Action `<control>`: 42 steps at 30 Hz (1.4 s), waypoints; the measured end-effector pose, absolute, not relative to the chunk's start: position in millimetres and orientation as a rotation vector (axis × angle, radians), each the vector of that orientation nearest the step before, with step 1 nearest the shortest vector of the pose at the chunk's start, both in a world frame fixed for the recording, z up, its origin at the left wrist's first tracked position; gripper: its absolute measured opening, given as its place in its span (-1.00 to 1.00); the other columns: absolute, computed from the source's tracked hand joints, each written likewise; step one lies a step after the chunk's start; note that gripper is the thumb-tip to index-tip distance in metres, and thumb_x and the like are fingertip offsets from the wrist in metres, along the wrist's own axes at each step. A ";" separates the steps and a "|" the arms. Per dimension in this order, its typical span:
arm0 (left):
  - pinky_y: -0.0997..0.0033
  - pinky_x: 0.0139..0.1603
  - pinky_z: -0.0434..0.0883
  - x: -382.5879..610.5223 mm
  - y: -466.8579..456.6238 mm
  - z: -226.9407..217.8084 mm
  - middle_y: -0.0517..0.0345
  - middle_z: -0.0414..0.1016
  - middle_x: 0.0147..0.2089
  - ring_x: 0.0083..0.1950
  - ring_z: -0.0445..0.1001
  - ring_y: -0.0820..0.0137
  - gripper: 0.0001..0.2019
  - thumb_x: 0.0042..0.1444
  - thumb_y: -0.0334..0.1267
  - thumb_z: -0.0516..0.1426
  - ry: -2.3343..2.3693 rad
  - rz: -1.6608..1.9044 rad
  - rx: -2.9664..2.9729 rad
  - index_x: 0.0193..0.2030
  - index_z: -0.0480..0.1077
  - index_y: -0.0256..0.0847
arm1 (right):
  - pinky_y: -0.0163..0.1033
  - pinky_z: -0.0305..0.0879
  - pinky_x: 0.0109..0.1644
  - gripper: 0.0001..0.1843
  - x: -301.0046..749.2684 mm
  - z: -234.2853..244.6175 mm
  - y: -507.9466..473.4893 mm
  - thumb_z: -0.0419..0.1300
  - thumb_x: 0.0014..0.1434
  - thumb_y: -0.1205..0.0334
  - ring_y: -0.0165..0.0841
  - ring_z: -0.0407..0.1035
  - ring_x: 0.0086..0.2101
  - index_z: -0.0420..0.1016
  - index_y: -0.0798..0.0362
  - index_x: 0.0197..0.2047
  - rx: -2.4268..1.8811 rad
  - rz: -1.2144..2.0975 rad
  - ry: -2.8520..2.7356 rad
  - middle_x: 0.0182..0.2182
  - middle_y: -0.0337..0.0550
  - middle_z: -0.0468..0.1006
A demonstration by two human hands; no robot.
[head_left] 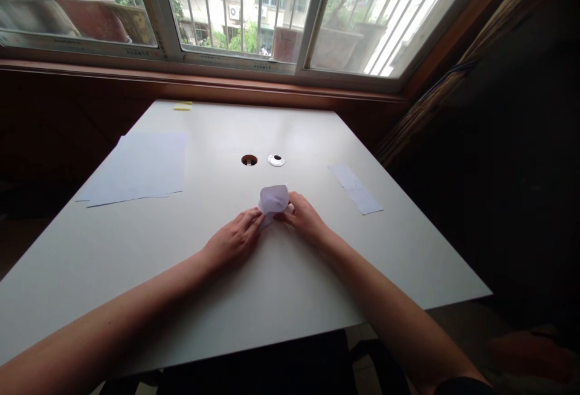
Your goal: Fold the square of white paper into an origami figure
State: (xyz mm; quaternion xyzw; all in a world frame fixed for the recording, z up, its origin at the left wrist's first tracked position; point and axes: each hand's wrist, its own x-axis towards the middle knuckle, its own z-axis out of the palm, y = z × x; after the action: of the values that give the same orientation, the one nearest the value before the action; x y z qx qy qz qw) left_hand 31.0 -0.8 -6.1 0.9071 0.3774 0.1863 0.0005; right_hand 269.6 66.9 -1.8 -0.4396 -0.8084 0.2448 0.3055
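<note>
Together, the left hand [236, 235], fingers bunched, and the half-curled right hand [304, 216] grasp curled paper [274, 199].

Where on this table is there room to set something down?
Bare table lies between the left forearm and the large sheets, and between the right forearm and the paper strip. The middle is crowded: left hand, right hand, curled paper, hole, round cover.

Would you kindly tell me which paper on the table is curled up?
The small paper between the left hand and right hand; the left-side sheets and right-side strip lie flat.
</note>
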 end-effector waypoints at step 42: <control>-0.02 0.35 0.33 28.2 -1.8 -2.0 -0.24 0.22 0.23 0.33 0.19 0.03 -0.61 0.30 -0.41 -0.03 1.265 0.627 2.847 0.23 0.30 -0.39 | -0.28 0.30 -0.23 -0.87 242.9 6.9 58.6 0.14 0.27 0.20 -0.44 0.35 -0.43 0.42 0.02 -0.13 -1.376 0.492 -2.090 -0.17 -0.16 0.47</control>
State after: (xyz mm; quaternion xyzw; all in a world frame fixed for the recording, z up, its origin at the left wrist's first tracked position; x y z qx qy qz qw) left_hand 28.2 -1.8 -2.0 0.8958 0.3980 0.1972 -0.0182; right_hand 242.9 58.6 6.9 -0.5162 -0.7839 0.1844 0.2915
